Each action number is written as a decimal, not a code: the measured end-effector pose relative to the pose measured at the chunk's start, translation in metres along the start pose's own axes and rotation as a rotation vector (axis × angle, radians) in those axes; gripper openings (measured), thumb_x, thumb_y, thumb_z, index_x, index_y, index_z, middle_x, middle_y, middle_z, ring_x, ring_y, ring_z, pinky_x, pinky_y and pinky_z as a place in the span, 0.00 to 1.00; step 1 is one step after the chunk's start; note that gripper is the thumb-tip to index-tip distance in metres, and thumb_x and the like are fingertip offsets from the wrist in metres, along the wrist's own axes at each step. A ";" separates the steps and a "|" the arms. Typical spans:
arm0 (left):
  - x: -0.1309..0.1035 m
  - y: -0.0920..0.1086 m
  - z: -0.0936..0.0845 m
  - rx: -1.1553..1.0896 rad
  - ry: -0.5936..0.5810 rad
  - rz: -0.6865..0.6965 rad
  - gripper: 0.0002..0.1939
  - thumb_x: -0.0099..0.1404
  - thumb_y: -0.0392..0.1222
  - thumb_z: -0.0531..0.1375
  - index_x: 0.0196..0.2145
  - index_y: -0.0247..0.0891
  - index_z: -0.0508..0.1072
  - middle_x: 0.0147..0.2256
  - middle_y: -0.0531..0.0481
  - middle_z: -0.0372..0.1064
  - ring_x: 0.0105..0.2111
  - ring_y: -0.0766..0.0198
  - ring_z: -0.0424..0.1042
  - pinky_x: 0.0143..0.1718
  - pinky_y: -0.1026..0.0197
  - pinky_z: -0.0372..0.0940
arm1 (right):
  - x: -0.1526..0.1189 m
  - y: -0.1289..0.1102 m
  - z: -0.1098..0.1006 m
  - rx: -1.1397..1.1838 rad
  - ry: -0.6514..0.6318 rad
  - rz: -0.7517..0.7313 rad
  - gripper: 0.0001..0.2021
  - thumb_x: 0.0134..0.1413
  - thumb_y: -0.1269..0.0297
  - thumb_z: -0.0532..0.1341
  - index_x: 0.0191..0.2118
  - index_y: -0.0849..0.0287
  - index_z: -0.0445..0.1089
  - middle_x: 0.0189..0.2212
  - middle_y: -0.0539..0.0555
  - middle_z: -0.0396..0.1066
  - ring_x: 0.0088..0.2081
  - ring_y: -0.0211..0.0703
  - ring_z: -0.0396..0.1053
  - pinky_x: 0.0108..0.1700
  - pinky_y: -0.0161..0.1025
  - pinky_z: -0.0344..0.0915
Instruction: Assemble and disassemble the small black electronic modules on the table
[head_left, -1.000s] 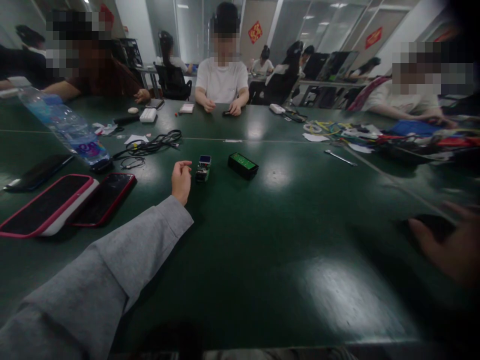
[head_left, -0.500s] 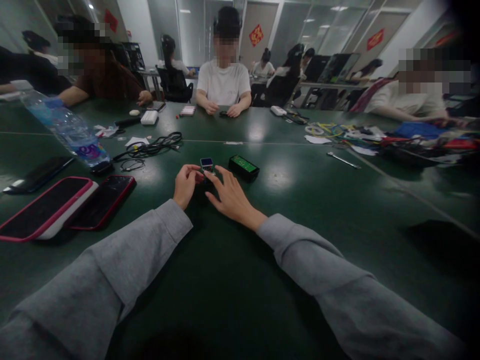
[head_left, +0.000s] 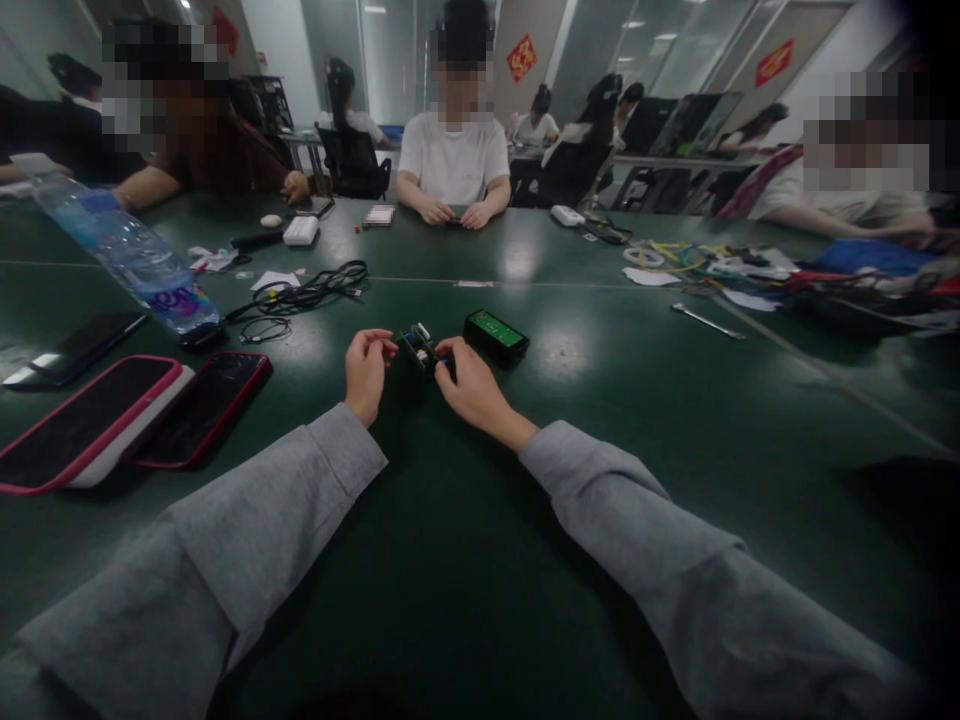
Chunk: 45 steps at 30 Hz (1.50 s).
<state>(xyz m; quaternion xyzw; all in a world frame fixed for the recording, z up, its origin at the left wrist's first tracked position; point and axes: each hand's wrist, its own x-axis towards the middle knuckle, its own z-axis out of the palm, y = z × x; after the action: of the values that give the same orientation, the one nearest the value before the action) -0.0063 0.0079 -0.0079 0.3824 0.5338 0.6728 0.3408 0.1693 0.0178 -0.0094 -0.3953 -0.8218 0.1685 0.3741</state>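
My right hand [head_left: 476,392] grips a small circuit board [head_left: 418,347] by its right side, between thumb and fingers. The board is tilted, with small parts standing up on it. Just left of the board is my left hand [head_left: 365,372], its fingers bent and slightly apart; whether a fingertip touches the board's edge is hard to tell. Behind my right hand, a black case [head_left: 496,335] with a green circuit board showing in its top lies on the dark green table [head_left: 465,560].
On the left lie a pink-edged device [head_left: 90,425], a red-cased phone [head_left: 206,405] and a tilted plastic bottle [head_left: 139,260]. Black cables [head_left: 315,290] lie beyond. A wrench [head_left: 707,322] and tangled wires [head_left: 697,260] are at right. A person [head_left: 454,160] sits opposite.
The circuit board has turned from showing its small screen to lying tilted edge-up. My right hand has closed on its right side, and my left fingers have come away slightly.
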 end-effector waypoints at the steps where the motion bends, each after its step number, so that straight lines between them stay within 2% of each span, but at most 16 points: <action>1: 0.000 0.000 0.000 0.000 0.002 0.001 0.08 0.63 0.31 0.53 0.35 0.38 0.70 0.30 0.52 0.70 0.29 0.67 0.69 0.31 0.65 0.61 | 0.001 0.001 0.000 0.011 0.009 0.009 0.09 0.62 0.65 0.51 0.46 0.58 0.62 0.41 0.59 0.70 0.44 0.50 0.69 0.49 0.49 0.66; 4: 0.000 0.001 0.001 0.002 0.010 -0.007 0.08 0.64 0.30 0.52 0.35 0.38 0.70 0.30 0.52 0.69 0.29 0.68 0.68 0.30 0.65 0.61 | 0.003 0.004 0.001 0.034 0.036 0.030 0.09 0.65 0.63 0.50 0.45 0.59 0.62 0.41 0.60 0.70 0.44 0.51 0.68 0.50 0.50 0.66; 7: -0.001 0.002 0.002 -0.001 0.013 -0.004 0.09 0.64 0.29 0.52 0.34 0.37 0.70 0.29 0.52 0.69 0.29 0.68 0.68 0.30 0.65 0.61 | 0.004 0.005 0.002 0.012 0.074 -0.011 0.19 0.63 0.53 0.59 0.51 0.61 0.62 0.46 0.62 0.69 0.47 0.54 0.66 0.52 0.53 0.66; 10: 0.000 0.002 0.002 -0.002 0.007 0.002 0.09 0.63 0.29 0.52 0.34 0.38 0.70 0.29 0.52 0.69 0.29 0.68 0.68 0.31 0.65 0.61 | 0.003 0.004 0.003 -0.060 0.017 -0.118 0.26 0.57 0.57 0.65 0.57 0.62 0.61 0.51 0.64 0.67 0.52 0.57 0.64 0.55 0.54 0.65; 13: 0.000 0.001 0.001 -0.002 0.016 -0.001 0.09 0.63 0.29 0.52 0.34 0.38 0.70 0.29 0.52 0.69 0.28 0.68 0.68 0.30 0.65 0.61 | 0.002 0.002 0.002 -0.056 -0.017 -0.140 0.21 0.58 0.65 0.60 0.57 0.59 0.63 0.50 0.61 0.68 0.52 0.54 0.66 0.56 0.54 0.65; 18: 0.000 0.001 0.000 -0.003 0.017 -0.004 0.08 0.64 0.30 0.52 0.35 0.38 0.70 0.29 0.52 0.69 0.28 0.68 0.68 0.30 0.65 0.61 | 0.004 0.002 -0.002 0.123 0.044 -0.006 0.18 0.61 0.64 0.53 0.55 0.61 0.65 0.46 0.59 0.71 0.45 0.49 0.70 0.51 0.49 0.67; 24: 0.001 -0.001 -0.001 -0.002 0.001 -0.002 0.09 0.64 0.30 0.52 0.35 0.39 0.70 0.30 0.53 0.69 0.28 0.68 0.68 0.30 0.66 0.60 | 0.009 0.016 0.001 0.078 0.063 0.139 0.16 0.63 0.64 0.46 0.48 0.59 0.68 0.45 0.60 0.71 0.48 0.51 0.67 0.55 0.51 0.63; 27: 0.000 0.000 0.000 -0.006 -0.010 -0.005 0.10 0.65 0.29 0.51 0.35 0.38 0.70 0.29 0.53 0.68 0.27 0.69 0.67 0.29 0.66 0.60 | 0.010 0.020 0.003 0.064 0.106 0.188 0.17 0.66 0.58 0.46 0.45 0.59 0.67 0.42 0.61 0.70 0.46 0.52 0.67 0.54 0.53 0.63; 29: -0.001 0.001 0.000 -0.007 -0.014 -0.005 0.10 0.65 0.29 0.51 0.35 0.38 0.70 0.29 0.53 0.68 0.27 0.69 0.67 0.29 0.66 0.60 | 0.010 0.018 0.004 0.071 0.148 0.174 0.20 0.67 0.49 0.49 0.49 0.61 0.66 0.44 0.63 0.69 0.47 0.53 0.67 0.54 0.53 0.65; 31: -0.001 0.002 0.001 -0.006 -0.021 -0.006 0.10 0.65 0.29 0.51 0.35 0.38 0.70 0.29 0.53 0.68 0.27 0.69 0.67 0.28 0.66 0.59 | 0.012 0.014 0.008 0.041 0.175 0.123 0.27 0.62 0.44 0.57 0.56 0.62 0.63 0.48 0.64 0.67 0.50 0.55 0.67 0.55 0.54 0.65; 33: -0.001 0.002 0.001 -0.006 -0.020 -0.006 0.10 0.65 0.29 0.51 0.35 0.39 0.70 0.29 0.53 0.68 0.26 0.69 0.66 0.28 0.66 0.59 | 0.016 0.011 0.012 -0.015 0.159 0.067 0.30 0.60 0.48 0.61 0.61 0.61 0.60 0.52 0.65 0.65 0.54 0.57 0.65 0.58 0.56 0.64; 37: 0.000 0.002 0.000 -0.009 -0.006 -0.006 0.10 0.64 0.28 0.51 0.35 0.39 0.69 0.28 0.53 0.68 0.25 0.70 0.66 0.28 0.66 0.58 | 0.016 -0.001 0.014 -0.078 0.046 0.023 0.23 0.62 0.66 0.56 0.61 0.62 0.63 0.53 0.65 0.65 0.55 0.56 0.66 0.58 0.56 0.65; 39: 0.001 0.002 -0.001 -0.015 -0.003 -0.014 0.10 0.64 0.28 0.51 0.35 0.39 0.69 0.28 0.54 0.68 0.25 0.70 0.66 0.27 0.67 0.59 | 0.001 -0.012 0.002 -0.080 -0.019 -0.013 0.23 0.63 0.68 0.54 0.62 0.60 0.62 0.53 0.64 0.65 0.55 0.55 0.66 0.58 0.56 0.66; 41: 0.000 0.002 -0.002 -0.023 -0.002 -0.023 0.10 0.64 0.28 0.51 0.35 0.39 0.69 0.28 0.54 0.67 0.25 0.70 0.66 0.27 0.67 0.58 | -0.028 -0.025 -0.022 -0.038 -0.130 -0.085 0.23 0.65 0.67 0.53 0.65 0.55 0.60 0.55 0.61 0.65 0.56 0.53 0.66 0.59 0.56 0.66; 43: 0.000 0.002 -0.002 -0.031 0.002 -0.026 0.10 0.65 0.28 0.51 0.35 0.39 0.69 0.28 0.54 0.67 0.25 0.70 0.66 0.26 0.67 0.58 | -0.070 -0.032 -0.056 0.030 -0.303 -0.154 0.24 0.67 0.63 0.53 0.67 0.48 0.57 0.57 0.57 0.64 0.57 0.51 0.66 0.60 0.56 0.67; 45: 0.000 0.001 -0.002 -0.037 0.005 -0.021 0.11 0.65 0.28 0.50 0.34 0.39 0.70 0.28 0.54 0.67 0.25 0.70 0.65 0.26 0.67 0.58 | -0.118 -0.024 -0.100 0.007 -0.423 -0.137 0.25 0.68 0.60 0.54 0.68 0.41 0.54 0.59 0.55 0.63 0.57 0.50 0.67 0.57 0.55 0.71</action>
<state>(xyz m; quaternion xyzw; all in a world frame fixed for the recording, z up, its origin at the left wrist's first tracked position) -0.0081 0.0071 -0.0070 0.3688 0.5261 0.6798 0.3537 0.2796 -0.0902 0.0138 -0.2931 -0.9063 0.2247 0.2053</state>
